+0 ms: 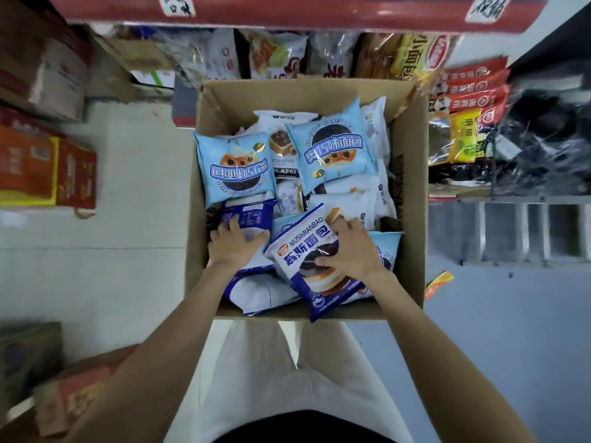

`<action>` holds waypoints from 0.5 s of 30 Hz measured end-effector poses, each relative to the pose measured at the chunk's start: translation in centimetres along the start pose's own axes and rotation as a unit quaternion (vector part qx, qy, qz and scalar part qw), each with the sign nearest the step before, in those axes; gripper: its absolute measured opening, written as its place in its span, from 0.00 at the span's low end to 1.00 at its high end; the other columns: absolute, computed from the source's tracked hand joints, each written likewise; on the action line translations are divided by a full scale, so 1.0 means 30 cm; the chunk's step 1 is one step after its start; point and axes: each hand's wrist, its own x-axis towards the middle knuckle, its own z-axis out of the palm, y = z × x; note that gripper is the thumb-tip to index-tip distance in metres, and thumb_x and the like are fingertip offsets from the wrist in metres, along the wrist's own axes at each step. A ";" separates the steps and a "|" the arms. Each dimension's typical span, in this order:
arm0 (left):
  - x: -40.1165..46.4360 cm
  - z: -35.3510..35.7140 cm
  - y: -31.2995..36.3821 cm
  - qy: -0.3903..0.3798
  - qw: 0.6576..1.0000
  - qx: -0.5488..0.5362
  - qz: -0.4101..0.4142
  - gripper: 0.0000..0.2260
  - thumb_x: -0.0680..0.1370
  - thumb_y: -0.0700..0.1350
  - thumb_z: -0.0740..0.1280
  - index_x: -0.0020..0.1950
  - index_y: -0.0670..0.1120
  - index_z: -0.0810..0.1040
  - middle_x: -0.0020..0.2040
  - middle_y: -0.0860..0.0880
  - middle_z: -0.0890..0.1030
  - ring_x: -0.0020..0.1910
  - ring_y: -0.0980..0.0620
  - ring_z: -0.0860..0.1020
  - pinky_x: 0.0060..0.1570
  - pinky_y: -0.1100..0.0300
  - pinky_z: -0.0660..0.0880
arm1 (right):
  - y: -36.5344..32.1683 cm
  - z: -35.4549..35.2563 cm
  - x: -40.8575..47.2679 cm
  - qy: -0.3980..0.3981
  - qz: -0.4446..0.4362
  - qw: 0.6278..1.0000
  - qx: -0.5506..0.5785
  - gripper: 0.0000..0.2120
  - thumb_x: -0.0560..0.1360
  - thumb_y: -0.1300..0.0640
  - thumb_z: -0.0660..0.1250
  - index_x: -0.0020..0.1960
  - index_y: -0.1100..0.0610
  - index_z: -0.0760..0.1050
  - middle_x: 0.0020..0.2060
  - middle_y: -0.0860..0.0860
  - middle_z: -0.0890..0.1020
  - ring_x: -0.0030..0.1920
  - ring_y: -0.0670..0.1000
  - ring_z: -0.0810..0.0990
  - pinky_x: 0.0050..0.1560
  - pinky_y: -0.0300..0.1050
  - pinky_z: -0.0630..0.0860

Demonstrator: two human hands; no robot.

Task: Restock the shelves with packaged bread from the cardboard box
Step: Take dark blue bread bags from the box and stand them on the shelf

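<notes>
inside the cardboard box (pixel 412 174), your right hand (pixel 350 249) grips the mousse bread pack (pixel 307 266); your left hand (pixel 235 239) lies flat with straight fingers on a dark blue pack (pixel 248 214).

Hands (pixel 350 247) on bread packs (pixel 315 263) in box (pixel 411 219)
</notes>
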 end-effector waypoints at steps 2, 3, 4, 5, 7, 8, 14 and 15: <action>-0.001 0.010 0.000 0.010 1.000 -0.009 -0.009 0.38 0.72 0.66 0.64 0.76 0.49 0.56 0.74 0.41 0.59 0.70 0.37 0.60 0.67 0.46 0.61 | 0.017 0.018 -0.001 0.053 -0.012 0.995 0.079 0.30 0.67 0.48 0.74 0.62 0.55 0.65 0.58 0.56 0.68 0.59 0.59 0.71 0.57 0.52 0.71; -0.002 0.014 -0.001 0.015 1.000 -0.014 -0.012 0.37 0.72 0.65 0.64 0.75 0.50 0.57 0.74 0.41 0.59 0.70 0.37 0.60 0.67 0.46 0.62 | 0.022 0.028 -0.003 0.072 -0.020 0.993 0.091 0.28 0.67 0.49 0.74 0.60 0.55 0.65 0.57 0.56 0.69 0.57 0.58 0.71 0.56 0.52 0.72; -0.001 0.017 -0.002 0.017 1.000 -0.017 -0.015 0.37 0.72 0.65 0.65 0.75 0.50 0.57 0.73 0.42 0.59 0.69 0.37 0.60 0.66 0.46 0.62 | 0.029 0.040 -0.003 0.084 -0.025 0.991 0.100 0.26 0.68 0.50 0.74 0.59 0.55 0.65 0.57 0.55 0.70 0.56 0.58 0.72 0.54 0.52 0.73; -0.001 0.020 -0.003 0.016 1.000 -0.016 -0.015 0.38 0.71 0.65 0.67 0.74 0.50 0.57 0.73 0.42 0.59 0.69 0.37 0.61 0.66 0.45 0.63 | 0.034 0.047 -0.004 0.092 -0.025 0.989 0.117 0.24 0.68 0.51 0.74 0.58 0.54 0.65 0.57 0.55 0.72 0.56 0.58 0.73 0.54 0.53 0.74; 0.001 0.019 -0.008 0.011 1.000 -0.019 -0.012 0.38 0.71 0.63 0.68 0.74 0.50 0.58 0.73 0.41 0.59 0.69 0.36 0.61 0.65 0.46 0.64 | 0.044 0.052 -0.002 0.110 -0.024 0.979 0.168 0.21 0.69 0.54 0.74 0.55 0.54 0.65 0.55 0.54 0.75 0.54 0.57 0.75 0.52 0.53 0.74; 0.003 0.013 -0.014 0.008 1.000 -0.029 -0.006 0.36 0.72 0.61 0.69 0.74 0.50 0.58 0.72 0.41 0.61 0.68 0.36 0.63 0.65 0.47 0.65 | 0.049 0.050 -0.002 0.121 -0.020 0.973 0.196 0.21 0.69 0.55 0.74 0.54 0.55 0.65 0.53 0.54 0.77 0.54 0.57 0.76 0.51 0.53 0.74; -0.018 -0.084 -0.060 -0.038 0.980 -0.183 0.066 0.25 0.76 0.58 0.64 0.70 0.50 0.67 0.66 0.44 0.71 0.65 0.45 0.70 0.64 0.55 0.66 | 0.045 0.024 -0.006 0.210 0.038 0.926 0.310 0.24 0.67 0.56 0.76 0.55 0.59 0.65 0.48 0.49 0.75 0.49 0.52 0.75 0.46 0.41 0.70; -0.029 -0.083 -0.060 -0.033 0.984 -0.154 0.078 0.26 0.76 0.59 0.64 0.71 0.51 0.67 0.67 0.43 0.69 0.66 0.44 0.69 0.66 0.55 0.64 | 0.035 0.024 -0.001 0.214 0.038 0.924 0.314 0.26 0.67 0.56 0.76 0.57 0.59 0.66 0.50 0.50 0.76 0.50 0.51 0.76 0.47 0.42 0.71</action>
